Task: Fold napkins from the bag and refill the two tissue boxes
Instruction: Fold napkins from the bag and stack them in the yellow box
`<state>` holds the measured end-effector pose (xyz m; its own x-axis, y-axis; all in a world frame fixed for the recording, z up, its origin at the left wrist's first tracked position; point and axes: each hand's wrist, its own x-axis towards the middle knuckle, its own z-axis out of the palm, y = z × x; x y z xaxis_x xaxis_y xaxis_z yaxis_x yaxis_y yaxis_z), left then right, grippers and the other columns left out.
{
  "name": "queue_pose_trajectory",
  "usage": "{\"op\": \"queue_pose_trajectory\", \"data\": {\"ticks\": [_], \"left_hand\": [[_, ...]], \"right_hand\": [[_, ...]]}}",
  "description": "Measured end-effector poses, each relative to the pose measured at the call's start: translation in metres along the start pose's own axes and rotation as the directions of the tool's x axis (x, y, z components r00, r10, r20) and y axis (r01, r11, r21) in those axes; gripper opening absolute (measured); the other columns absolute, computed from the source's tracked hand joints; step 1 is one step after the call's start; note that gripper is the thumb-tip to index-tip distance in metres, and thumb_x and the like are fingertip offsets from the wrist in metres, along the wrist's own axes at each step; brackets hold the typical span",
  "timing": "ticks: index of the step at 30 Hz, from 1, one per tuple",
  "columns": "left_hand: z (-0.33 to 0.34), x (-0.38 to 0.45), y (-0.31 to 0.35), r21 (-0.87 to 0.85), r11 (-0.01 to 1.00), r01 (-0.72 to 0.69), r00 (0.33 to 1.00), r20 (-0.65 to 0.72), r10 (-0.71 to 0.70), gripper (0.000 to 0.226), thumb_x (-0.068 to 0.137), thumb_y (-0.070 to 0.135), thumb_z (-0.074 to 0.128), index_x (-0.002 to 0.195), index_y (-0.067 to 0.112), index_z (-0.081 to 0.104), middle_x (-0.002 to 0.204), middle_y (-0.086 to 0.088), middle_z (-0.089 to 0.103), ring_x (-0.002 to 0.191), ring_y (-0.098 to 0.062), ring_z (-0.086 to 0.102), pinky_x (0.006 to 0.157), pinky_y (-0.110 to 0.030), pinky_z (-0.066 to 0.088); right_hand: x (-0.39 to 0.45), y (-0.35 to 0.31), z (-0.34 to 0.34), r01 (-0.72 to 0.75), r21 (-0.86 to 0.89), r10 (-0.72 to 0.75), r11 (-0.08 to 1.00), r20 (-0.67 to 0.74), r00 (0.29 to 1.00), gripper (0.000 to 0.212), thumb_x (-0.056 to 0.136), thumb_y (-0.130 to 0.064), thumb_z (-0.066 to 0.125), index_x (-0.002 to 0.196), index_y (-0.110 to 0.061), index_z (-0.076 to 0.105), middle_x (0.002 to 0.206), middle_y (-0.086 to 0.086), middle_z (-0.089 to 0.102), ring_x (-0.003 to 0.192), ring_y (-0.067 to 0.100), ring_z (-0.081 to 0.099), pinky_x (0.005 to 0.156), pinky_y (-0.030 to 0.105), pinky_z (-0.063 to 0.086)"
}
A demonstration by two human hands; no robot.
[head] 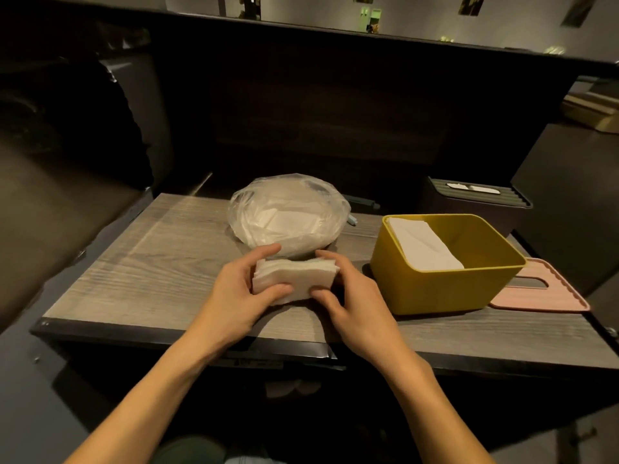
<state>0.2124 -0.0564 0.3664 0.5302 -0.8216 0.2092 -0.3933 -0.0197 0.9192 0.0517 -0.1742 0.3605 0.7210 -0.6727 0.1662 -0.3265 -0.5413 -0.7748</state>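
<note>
A stack of white napkins point(294, 276) sits at the middle of the wooden table, held from both ends. My left hand point(239, 293) grips its left end, thumb on top. My right hand point(348, 296) grips its right end. Just behind lies the clear plastic bag point(288, 214) with more napkins inside. To the right stands the open yellow tissue box point(445, 286), a folded pile of napkins point(423, 244) leaning against its left wall. A dark tissue box point(475, 199) with its slotted lid on stands behind it, a napkin showing in the slot.
A pink slotted lid point(549, 296) lies flat on the table point(134, 262), right of the yellow box. A blue object point(355, 219) pokes out behind the bag. A dark counter wall rises at the back; a dark seat lies to the left.
</note>
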Motion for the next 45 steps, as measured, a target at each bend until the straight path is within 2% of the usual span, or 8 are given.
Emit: {"op": "queue_pose_trajectory", "data": {"ticks": [6, 13, 21, 25, 29, 33, 40, 45], "left_hand": [[-0.001, 0.007, -0.005, 0.053, 0.998, -0.031, 0.997, 0.069, 0.027, 0.085, 0.074, 0.023, 0.089, 0.146, 0.028, 0.044, 0.116, 0.019, 0.069, 0.108, 0.017, 0.059, 0.089, -0.001, 0.043], [-0.003, 0.007, -0.013, 0.165, 0.985, -0.051, 0.997, -0.046, 0.06, 0.079, 0.072, 0.022, 0.091, 0.138, 0.035, 0.05, 0.109, 0.018, 0.063, 0.1, 0.016, 0.059, 0.083, -0.001, 0.045], [-0.001, 0.011, -0.009, 0.129, 0.99, -0.06, 0.995, 0.091, 0.048, 0.091, 0.075, 0.018, 0.089, 0.148, 0.034, 0.037, 0.106, 0.024, 0.074, 0.105, 0.018, 0.059, 0.088, 0.002, 0.038], [0.001, 0.014, -0.006, 0.145, 0.987, -0.071, 0.992, 0.113, 0.055, 0.086, 0.078, 0.014, 0.087, 0.142, 0.036, 0.035, 0.102, 0.042, 0.068, 0.104, 0.024, 0.056, 0.087, 0.006, 0.032], [-0.01, 0.014, -0.014, 0.134, 0.991, 0.006, 1.0, 0.014, -0.008, 0.077, 0.076, 0.015, 0.089, 0.139, 0.035, 0.049, 0.108, 0.016, 0.07, 0.099, 0.016, 0.063, 0.084, -0.002, 0.047], [-0.017, 0.012, -0.016, 0.091, 0.994, 0.068, 0.997, -0.036, -0.065, 0.067, 0.076, 0.014, 0.087, 0.131, 0.034, 0.056, 0.108, 0.018, 0.068, 0.097, 0.016, 0.065, 0.082, -0.004, 0.05], [-0.017, 0.012, -0.005, 0.122, 0.991, 0.058, 0.996, 0.055, -0.065, 0.049, 0.086, 0.013, 0.079, 0.131, 0.022, 0.064, 0.105, 0.01, 0.075, 0.096, 0.002, 0.071, 0.084, -0.016, 0.057], [-0.03, 0.031, 0.047, 0.154, 0.988, -0.015, 0.967, 0.252, -0.025, 0.026, 0.092, 0.017, 0.071, 0.112, 0.033, 0.067, 0.099, 0.013, 0.075, 0.094, -0.003, 0.071, 0.074, -0.02, 0.056]], "right_hand": [[-0.002, 0.004, 0.003, 0.005, 0.023, -0.005, 1.0, -0.007, 1.0, 0.057, 0.101, -0.035, 0.063, 0.151, -0.043, 0.038, 0.136, -0.031, 0.049, 0.127, -0.013, 0.047, 0.102, 0.01, 0.04], [-0.001, 0.002, 0.004, 0.008, 0.084, 0.002, 0.996, -0.112, 0.994, 0.039, 0.101, -0.024, 0.066, 0.136, -0.038, 0.055, 0.119, -0.028, 0.06, 0.112, -0.014, 0.056, 0.089, 0.007, 0.047], [-0.001, 0.005, 0.0, -0.045, 0.134, 0.046, 0.99, -0.008, 0.999, 0.077, 0.101, -0.018, 0.066, 0.162, -0.039, 0.024, 0.15, -0.019, 0.048, 0.128, -0.01, 0.05, 0.107, 0.013, 0.044], [-0.002, 0.004, 0.001, -0.054, 0.154, 0.059, 0.987, -0.03, 0.998, 0.078, 0.102, -0.019, 0.064, 0.163, -0.042, 0.019, 0.151, -0.016, 0.052, 0.138, 0.001, 0.048, 0.115, 0.028, 0.043], [0.0, 0.006, -0.001, -0.001, 0.071, 0.009, 0.998, -0.112, 0.994, 0.045, 0.101, -0.022, 0.066, 0.141, -0.04, 0.056, 0.126, -0.029, 0.061, 0.118, -0.01, 0.056, 0.098, 0.017, 0.052], [0.001, 0.006, 0.0, 0.017, 0.031, -0.014, 0.999, -0.12, 0.993, 0.031, 0.103, -0.023, 0.062, 0.131, -0.036, 0.066, 0.11, -0.035, 0.061, 0.108, -0.019, 0.054, 0.088, 0.004, 0.044], [-0.004, -0.01, -0.006, 0.084, -0.029, -0.087, 0.996, -0.114, 0.99, 0.028, 0.102, -0.024, 0.064, 0.128, -0.034, 0.069, 0.107, -0.031, 0.064, 0.108, -0.014, 0.057, 0.09, 0.01, 0.047], [-0.006, -0.039, -0.045, 0.146, -0.071, -0.151, 0.987, -0.062, 0.987, 0.03, 0.1, -0.026, 0.066, 0.129, -0.033, 0.06, 0.109, -0.028, 0.057, 0.105, -0.014, 0.055, 0.082, 0.006, 0.05]]}}
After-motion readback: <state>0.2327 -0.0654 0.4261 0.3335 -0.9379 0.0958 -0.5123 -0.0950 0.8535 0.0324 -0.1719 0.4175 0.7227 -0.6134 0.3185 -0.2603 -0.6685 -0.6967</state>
